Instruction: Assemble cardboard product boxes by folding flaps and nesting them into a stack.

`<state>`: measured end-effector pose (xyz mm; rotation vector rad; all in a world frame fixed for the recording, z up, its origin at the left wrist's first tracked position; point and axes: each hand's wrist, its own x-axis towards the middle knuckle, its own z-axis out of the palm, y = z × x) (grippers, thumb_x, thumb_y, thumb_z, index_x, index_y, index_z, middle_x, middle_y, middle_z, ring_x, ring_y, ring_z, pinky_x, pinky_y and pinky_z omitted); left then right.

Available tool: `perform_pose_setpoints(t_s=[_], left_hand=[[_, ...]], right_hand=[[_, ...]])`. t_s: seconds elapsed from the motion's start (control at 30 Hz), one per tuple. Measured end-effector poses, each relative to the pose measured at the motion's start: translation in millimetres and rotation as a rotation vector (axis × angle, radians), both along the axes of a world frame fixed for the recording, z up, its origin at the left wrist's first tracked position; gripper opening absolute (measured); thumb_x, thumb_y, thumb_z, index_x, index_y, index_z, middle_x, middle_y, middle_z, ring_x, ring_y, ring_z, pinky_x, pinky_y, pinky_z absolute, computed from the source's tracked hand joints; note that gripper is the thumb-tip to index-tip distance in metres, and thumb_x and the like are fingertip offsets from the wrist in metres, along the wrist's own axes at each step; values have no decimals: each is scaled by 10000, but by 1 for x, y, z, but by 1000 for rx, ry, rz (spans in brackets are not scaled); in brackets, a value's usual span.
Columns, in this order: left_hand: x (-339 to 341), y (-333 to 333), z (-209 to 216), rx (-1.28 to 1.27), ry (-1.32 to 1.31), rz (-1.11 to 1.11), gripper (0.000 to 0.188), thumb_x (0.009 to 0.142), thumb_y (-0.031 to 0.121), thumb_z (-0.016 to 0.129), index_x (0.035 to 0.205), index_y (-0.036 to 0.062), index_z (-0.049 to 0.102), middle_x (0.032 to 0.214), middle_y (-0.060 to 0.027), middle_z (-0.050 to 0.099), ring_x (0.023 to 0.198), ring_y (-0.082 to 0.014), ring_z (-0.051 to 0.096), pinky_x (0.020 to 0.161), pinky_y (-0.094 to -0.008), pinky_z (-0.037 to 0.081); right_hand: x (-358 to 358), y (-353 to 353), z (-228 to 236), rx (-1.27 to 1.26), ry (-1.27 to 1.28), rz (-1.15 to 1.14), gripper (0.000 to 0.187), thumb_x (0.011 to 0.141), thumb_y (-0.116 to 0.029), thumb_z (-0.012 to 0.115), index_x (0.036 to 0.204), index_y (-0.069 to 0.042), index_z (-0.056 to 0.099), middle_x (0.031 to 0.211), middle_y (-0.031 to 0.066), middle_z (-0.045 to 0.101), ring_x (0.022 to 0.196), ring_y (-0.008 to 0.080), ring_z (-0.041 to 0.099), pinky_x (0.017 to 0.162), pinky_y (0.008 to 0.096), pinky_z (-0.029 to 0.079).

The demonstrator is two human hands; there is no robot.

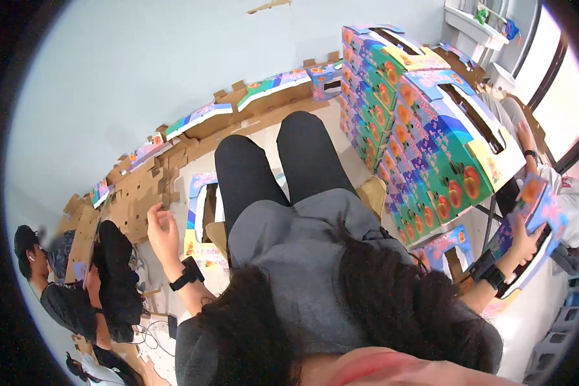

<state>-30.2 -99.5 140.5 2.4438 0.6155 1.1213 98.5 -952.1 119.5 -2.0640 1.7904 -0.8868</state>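
The right hand [526, 243] grips a fruit-print cardboard box [548, 211], probably light, stiff and best held by its slot [546, 240]; the left hand [163, 233] is empty.

The stacked fruit cartons [431, 141] are printed cardboard, their faces smooth with a slight sheen; the loose carton [550, 209] near the right edge has the same coated-paper look. The bare brown cardboard [135, 206] is matt and rougher. The painted wall [174, 64] is smooth and dull. The trousers [244, 167] and top [309, 257] are matt cloth; the floor [202, 159] is smooth, faintly glossy. The white trough [475, 29], small at the rim, may be plastic.
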Motion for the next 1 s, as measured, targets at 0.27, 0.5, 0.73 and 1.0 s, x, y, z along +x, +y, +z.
perform_pose_setpoints(t_s=[0.27,0.5,0.73,1.0], left_hand=[[-1,5,0,-22,8,-26,340,895,60,629,1231,62,569,889,-98,675,809,-225,667,742,-356,504],[7,7,-11,-50,28,-60,341,912,84,633,1243,48,563,876,-91,681,776,-190,650,730,-337,502],[7,0,-12,-62,67,-89,324,885,77,638,1204,57,585,879,-98,682,809,-234,671,753,-363,508],[7,3,-24,-78,154,-69,264,877,89,652,1139,80,626,841,-96,700,795,-225,695,732,-358,521]], right_hand=[[-5,170,155,-1082,-332,521,862,649,-591,799,1423,-308,548,1014,223,660,841,415,654,728,484,530],[89,248,213,-1123,13,765,853,670,-376,822,1442,-464,471,1345,151,551,1243,408,504,1028,574,347],[227,259,212,-471,483,1071,956,575,-521,847,1449,-442,471,1508,128,472,1362,431,428,1090,566,312],[267,246,179,-279,417,1222,1006,593,-653,805,1487,-362,447,1486,117,504,1424,416,350,1136,636,171]])
